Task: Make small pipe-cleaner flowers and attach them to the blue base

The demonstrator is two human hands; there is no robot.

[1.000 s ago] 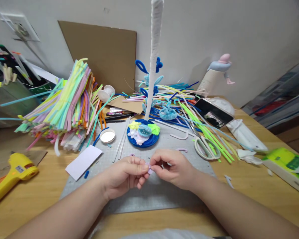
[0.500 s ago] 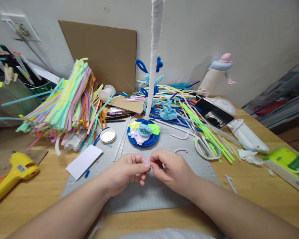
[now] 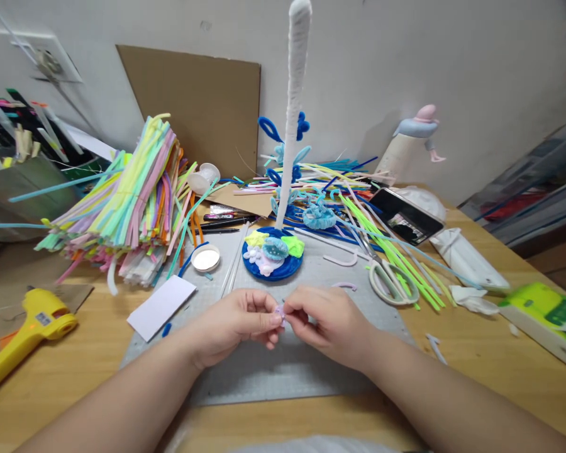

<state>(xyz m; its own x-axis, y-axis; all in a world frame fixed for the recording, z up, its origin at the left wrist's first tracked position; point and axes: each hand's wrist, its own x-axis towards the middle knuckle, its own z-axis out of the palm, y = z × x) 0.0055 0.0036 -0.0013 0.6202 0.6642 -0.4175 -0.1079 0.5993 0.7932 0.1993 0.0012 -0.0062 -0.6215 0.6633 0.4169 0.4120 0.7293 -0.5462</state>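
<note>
Over the grey cutting mat (image 3: 245, 380), both hands meet at a small light-purple piece (image 3: 280, 312), probably bent pipe cleaner, mostly covered by fingers. My left hand (image 3: 240, 321) pinches it between thumb and forefinger. From the other side my right hand (image 3: 325, 324) closes thumb and forefinger on its edge. Just beyond the hands lies a blue round base (image 3: 273, 275) bearing yellow, green, white and light-blue shapes. Behind it rises a white wrapped rod (image 3: 293, 107) with blue loops and flowers around its lower part.
Scissors (image 3: 392, 283) and bright green pipe cleaners (image 3: 382, 242) lie to the right, near a phone (image 3: 405, 214). On the left are a yellow glue gun (image 3: 40, 324), a white card (image 3: 163, 307), a small round lid (image 3: 205, 258) and a large pipe-cleaner bundle (image 3: 132, 189).
The view has tilted up slightly, so the rod's top now shows. Both hands stay together at the purple piece, of which a little more is visible between the fingers.
</note>
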